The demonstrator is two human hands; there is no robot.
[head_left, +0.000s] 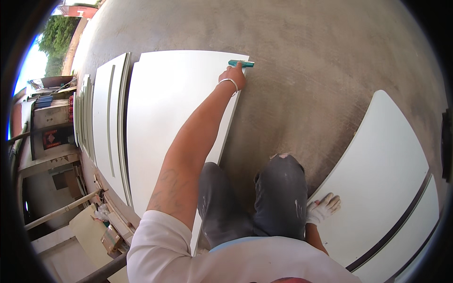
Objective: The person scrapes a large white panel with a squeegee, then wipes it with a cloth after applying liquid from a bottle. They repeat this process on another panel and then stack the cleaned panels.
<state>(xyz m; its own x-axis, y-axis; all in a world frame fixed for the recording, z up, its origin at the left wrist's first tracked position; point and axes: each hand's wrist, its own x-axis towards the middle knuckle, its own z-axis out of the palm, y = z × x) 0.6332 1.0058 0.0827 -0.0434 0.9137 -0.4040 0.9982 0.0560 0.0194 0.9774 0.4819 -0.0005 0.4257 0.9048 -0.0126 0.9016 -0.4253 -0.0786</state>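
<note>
Both hands are at work low over a concrete floor. Stretched out toward twelve o'clock, the left hand [232,77] is bare, wears one thin silver bangle at the wrist, and has its fingers closed over a small teal scraper [241,63], a flat, straight-edged tool. The scraper lies on the far corner of a large white panel [165,122], smooth, matte and rectangular, which runs from eleven o'clock down to about seven.

At about four o'clock the right hand [322,207], in a white knitted glove, lies flat with its fingers spread on the near edge of a second white panel [377,174]; it grips nothing. That panel is smooth too, with a rounded far corner and one dark groove running along its length.

Between the two panels the person's two knees, in dark grey paint-flecked trousers [264,198], are bent toward the centre.

At nine to ten o'clock, just left of the large panel, lies a third white panel [106,118] with a long raised strip, and beyond it a stack of thinner white boards [84,113] on edge, too tightly packed to count. The concrete floor [302,70] is grey, mottled and rough.
</note>
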